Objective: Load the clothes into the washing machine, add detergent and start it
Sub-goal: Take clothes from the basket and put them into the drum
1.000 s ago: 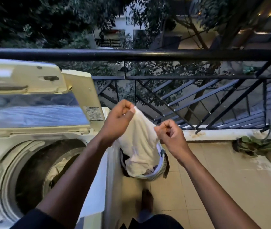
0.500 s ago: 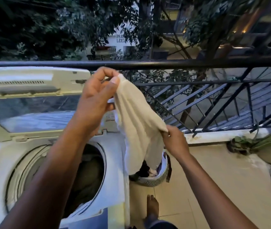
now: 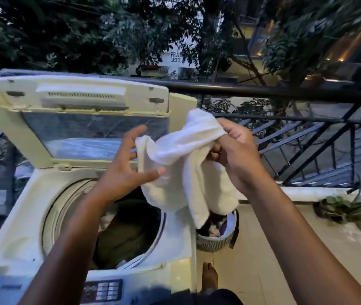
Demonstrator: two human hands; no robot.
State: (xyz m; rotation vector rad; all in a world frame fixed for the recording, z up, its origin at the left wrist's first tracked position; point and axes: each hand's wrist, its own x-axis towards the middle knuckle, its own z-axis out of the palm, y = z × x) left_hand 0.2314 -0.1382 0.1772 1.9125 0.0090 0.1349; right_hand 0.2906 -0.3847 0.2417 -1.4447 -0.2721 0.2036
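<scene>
Right hand (image 3: 236, 159) pinches white cloth (image 3: 181, 170); left hand (image 3: 124, 170) spread, touching.

The washing machine (image 3: 175, 256) stands left of the laundry basket (image 3: 219, 241), its lid (image 3: 82, 100) raised behind the drum opening (image 3: 129, 234), where clothes (image 3: 129, 230) lie. A railing (image 3: 285, 91) runs behind both, a potted plant (image 3: 355, 212) at right

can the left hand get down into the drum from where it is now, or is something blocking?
Probably yes. The lid is propped up, so the drum mouth lies open right beneath the left hand. Only the white cloth, pinched by the right hand, hangs over the drum's right edge.
</scene>
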